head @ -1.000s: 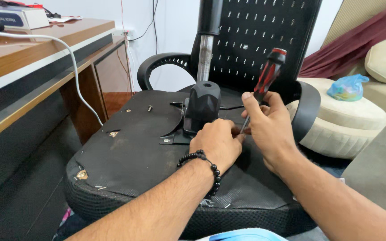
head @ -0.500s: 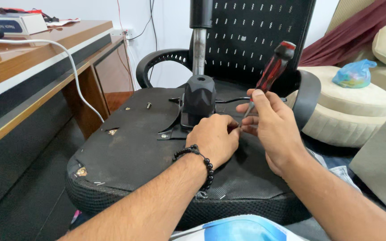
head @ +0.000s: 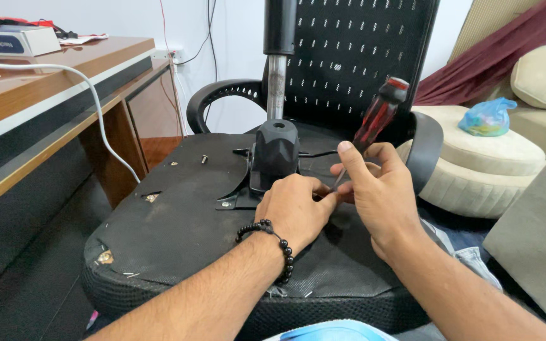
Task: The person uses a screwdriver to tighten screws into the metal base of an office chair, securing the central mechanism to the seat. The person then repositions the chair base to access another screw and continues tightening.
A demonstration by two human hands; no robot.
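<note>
An office chair lies upside down, its black seat underside (head: 178, 233) facing up. A black mechanism housing (head: 275, 155) with a metal gas-lift post (head: 276, 88) rises from the seat's middle. My right hand (head: 377, 189) grips a red-and-black-handled screwdriver (head: 379, 117), tip angled down toward the base plate just right of the housing. My left hand (head: 295, 211), with a black bead bracelet at the wrist, rests on the plate beside the tip, fingers pinched close to it. What the fingers pinch is hidden.
A wooden desk (head: 39, 107) with a white cable (head: 99, 110) stands at the left. The chair's armrests (head: 213, 98) and mesh backrest (head: 361, 50) lie behind. A loose screw (head: 204, 160) sits on the seat. A cream pouffe with a blue bag (head: 489, 117) is at right.
The view has shifted slightly closer. My right hand has tilted the screwdriver a little while both hands stay at the same spot by the housing.
</note>
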